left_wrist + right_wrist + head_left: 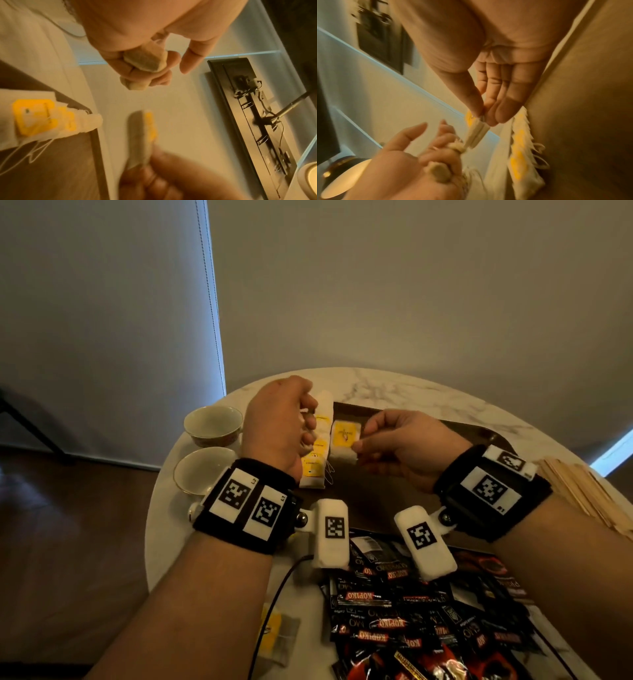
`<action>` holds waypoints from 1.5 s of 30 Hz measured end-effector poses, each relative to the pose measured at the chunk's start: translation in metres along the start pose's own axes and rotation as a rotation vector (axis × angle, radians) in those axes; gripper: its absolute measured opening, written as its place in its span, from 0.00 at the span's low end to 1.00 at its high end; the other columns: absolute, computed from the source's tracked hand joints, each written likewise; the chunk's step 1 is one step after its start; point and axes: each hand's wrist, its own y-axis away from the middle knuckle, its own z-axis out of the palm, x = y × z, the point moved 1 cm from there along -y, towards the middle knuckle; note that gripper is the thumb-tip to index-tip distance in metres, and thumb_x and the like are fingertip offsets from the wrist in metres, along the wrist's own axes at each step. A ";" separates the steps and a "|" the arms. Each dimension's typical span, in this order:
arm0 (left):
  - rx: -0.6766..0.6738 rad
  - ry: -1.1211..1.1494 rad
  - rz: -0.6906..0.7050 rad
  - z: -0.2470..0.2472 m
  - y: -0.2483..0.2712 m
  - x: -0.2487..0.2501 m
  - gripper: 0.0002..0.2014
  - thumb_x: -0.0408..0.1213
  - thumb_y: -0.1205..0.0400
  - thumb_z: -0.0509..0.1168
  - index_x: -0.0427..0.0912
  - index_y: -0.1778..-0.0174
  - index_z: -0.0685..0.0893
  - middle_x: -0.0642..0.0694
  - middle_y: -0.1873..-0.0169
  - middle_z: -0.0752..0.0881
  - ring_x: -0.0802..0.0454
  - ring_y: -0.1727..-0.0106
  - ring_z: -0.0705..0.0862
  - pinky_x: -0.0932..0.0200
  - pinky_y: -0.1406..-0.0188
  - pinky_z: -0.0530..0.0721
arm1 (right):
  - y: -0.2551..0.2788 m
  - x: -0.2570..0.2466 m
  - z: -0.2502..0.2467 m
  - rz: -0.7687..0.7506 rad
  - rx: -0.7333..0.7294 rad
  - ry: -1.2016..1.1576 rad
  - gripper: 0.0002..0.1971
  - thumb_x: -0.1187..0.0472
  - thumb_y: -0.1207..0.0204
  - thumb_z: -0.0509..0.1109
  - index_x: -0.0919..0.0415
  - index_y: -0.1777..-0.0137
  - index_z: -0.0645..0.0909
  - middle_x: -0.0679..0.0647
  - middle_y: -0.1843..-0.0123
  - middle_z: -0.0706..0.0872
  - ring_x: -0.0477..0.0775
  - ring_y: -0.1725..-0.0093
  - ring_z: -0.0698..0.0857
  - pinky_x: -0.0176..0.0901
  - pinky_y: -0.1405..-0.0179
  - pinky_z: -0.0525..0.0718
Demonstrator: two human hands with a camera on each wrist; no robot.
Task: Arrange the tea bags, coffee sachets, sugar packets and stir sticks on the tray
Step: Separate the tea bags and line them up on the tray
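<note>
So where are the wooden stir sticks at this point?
In the head view the stir sticks lie in a pile at the table's right edge, off the tray, just beyond the right hand's wristband.

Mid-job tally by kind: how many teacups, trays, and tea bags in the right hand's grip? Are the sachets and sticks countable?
Teacups: 2
Tray: 1
Tea bag pinched by the right hand: 1
Total: 4
Coffee sachets and stir sticks: overlapping heaps, cannot count.
</note>
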 end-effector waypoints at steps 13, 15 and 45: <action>-0.076 0.017 0.072 -0.012 0.023 0.024 0.11 0.39 0.17 0.66 0.47 0.66 0.82 0.51 0.73 0.81 0.55 0.73 0.73 0.62 0.75 0.67 | -0.020 0.025 0.033 0.258 -0.169 0.247 0.06 0.70 0.25 0.78 0.63 0.49 0.89 0.60 0.54 0.94 0.57 0.52 0.93 0.51 0.46 0.92; -0.076 0.015 0.076 -0.014 0.025 0.023 0.11 0.38 0.17 0.66 0.47 0.66 0.81 0.51 0.73 0.81 0.54 0.73 0.73 0.62 0.75 0.67 | -0.021 0.025 0.035 0.267 -0.181 0.257 0.07 0.70 0.24 0.78 0.63 0.48 0.89 0.60 0.53 0.94 0.56 0.52 0.93 0.51 0.45 0.92; -0.156 0.260 -0.075 0.018 0.019 -0.012 0.22 0.13 0.26 0.47 0.41 0.53 0.80 0.41 0.55 0.82 0.45 0.52 0.83 0.50 0.61 0.87 | 0.013 0.015 0.016 -0.019 -0.304 -0.305 0.25 0.65 0.31 0.81 0.62 0.34 0.78 0.60 0.51 0.93 0.54 0.60 0.93 0.55 0.49 0.91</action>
